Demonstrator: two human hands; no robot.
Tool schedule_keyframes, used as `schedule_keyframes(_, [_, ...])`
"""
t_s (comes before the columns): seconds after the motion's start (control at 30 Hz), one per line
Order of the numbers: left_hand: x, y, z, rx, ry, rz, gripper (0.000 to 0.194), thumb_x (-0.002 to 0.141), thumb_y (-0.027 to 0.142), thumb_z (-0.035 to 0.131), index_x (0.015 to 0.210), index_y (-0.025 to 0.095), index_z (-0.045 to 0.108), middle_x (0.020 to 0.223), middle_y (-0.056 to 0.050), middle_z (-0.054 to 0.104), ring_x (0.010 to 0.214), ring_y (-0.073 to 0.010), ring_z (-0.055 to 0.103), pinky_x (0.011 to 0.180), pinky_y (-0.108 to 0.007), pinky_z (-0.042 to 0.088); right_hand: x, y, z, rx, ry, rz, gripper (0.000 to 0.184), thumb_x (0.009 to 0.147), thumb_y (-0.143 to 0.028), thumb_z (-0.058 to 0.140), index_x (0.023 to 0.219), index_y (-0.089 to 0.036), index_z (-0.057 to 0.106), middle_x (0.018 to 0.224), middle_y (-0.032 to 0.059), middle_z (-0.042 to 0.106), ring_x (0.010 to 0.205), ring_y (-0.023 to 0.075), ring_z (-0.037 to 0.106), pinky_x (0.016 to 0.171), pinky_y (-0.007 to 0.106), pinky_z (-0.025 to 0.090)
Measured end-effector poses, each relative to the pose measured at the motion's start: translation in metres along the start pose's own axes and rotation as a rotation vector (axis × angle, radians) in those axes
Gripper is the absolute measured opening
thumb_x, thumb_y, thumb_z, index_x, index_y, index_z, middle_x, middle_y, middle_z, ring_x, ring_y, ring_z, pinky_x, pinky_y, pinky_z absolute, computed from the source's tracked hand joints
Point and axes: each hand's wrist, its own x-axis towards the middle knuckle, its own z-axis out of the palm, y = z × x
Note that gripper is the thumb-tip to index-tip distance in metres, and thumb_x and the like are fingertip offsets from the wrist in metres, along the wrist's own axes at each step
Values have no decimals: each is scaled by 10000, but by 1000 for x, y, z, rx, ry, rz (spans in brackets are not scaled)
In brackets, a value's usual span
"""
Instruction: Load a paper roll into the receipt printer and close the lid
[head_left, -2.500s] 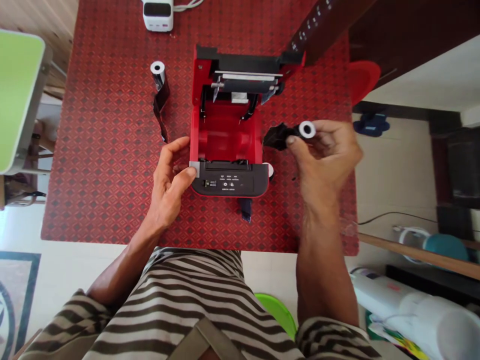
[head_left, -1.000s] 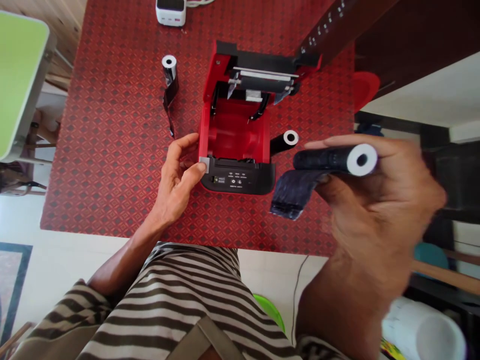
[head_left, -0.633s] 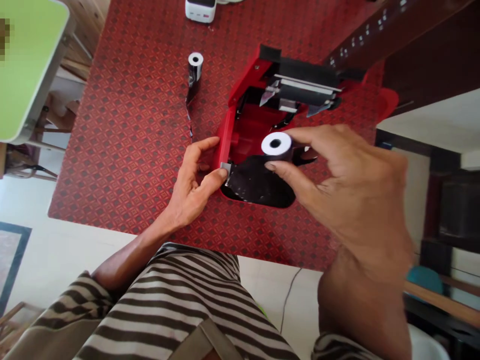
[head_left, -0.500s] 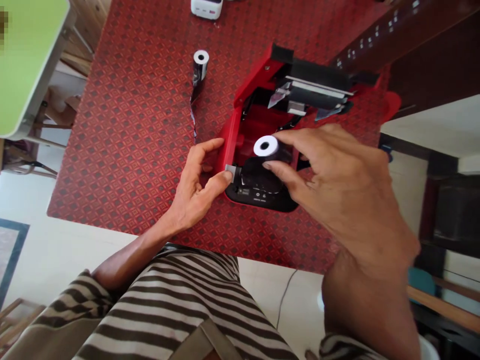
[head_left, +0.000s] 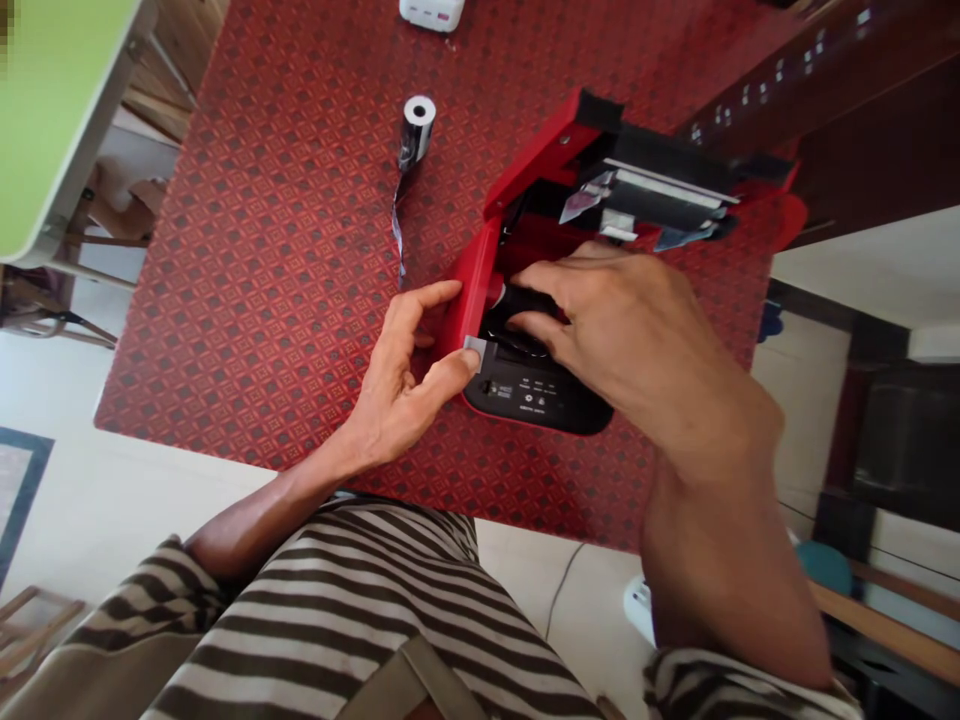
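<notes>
A red printer (head_left: 466, 290) with a black front panel (head_left: 536, 395) sits open on a red patterned tablecloth (head_left: 285, 250); its lid (head_left: 660, 185) is tipped back. My right hand (head_left: 615, 330) reaches into the open bay with its fingers closed on a black roll (head_left: 525, 300), which lies low inside the bay and is mostly hidden. My left hand (head_left: 401, 385) steadies the printer's left front corner, thumb on a grey tab (head_left: 475, 352) and fingers curled against the side.
A second black roll with a white core (head_left: 417, 122) stands on the cloth behind the printer's left, a loose strip trailing from it. A white device (head_left: 433, 12) sits at the far edge. A green surface (head_left: 52, 110) is at left, dark furniture at right.
My right hand brought the black roll from the right of the printer over the open bay and lowered it inside. My left hand stayed on the printer's corner. The view swung left.
</notes>
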Motion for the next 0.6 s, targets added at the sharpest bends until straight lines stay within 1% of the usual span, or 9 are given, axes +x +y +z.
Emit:
schedule_keyframes(0.07, [0,1,1,7,3,-7,561,1153,603,871,1646,360,758,1680,-118,798,1538,-411,762,1356,-652,611,6,-2,4,-47,-7,35,160,1063,-130,751,1028,-276,807,1064,119,859,1044,387,841,939,514,637])
schedule_keyframes(0.17, [0,2,1,28,5,-19,560,1151,590,855,1652,365,745,1705,-114,798,1544,-406,762,1350,-643,627,9,-4,10,-80,15,37,211,1104,-126,687,1066,-287,818,1111,133,879,1103,404,831,991,539,641])
schedule_keyframes(0.27, [-1,2,1,41,4,-23,576,1150,600,849,1664,368,735,1727,-117,794,1563,-412,755,1342,-641,640,8,-3,15,-109,54,34,197,1104,-142,701,1089,-293,827,1136,140,895,1108,418,830,989,561,652])
schedule_keyframes(0.43, [0,0,0,32,2,0,574,1150,606,852,1657,363,742,1713,-124,792,1564,-415,755,1337,-647,634,9,1,23,-150,100,26,164,1060,-132,754,1057,-284,817,1142,144,919,1092,431,857,995,587,686])
schedule_keyframes(0.53, [0,1,-1,29,-4,-13,566,1151,592,855,1656,362,742,1723,-122,792,1576,-415,750,1337,-642,637,7,0,19,-85,116,25,175,1056,-120,789,1081,-285,842,1150,125,938,1127,428,891,1049,588,711])
schedule_keyframes(0.6, [0,2,-1,30,-8,-23,566,1152,581,857,1661,364,741,1730,-118,794,1576,-413,751,1334,-636,644,0,-2,9,-16,126,10,212,1082,-120,792,1192,-277,884,1186,122,957,1142,417,917,1070,572,725])
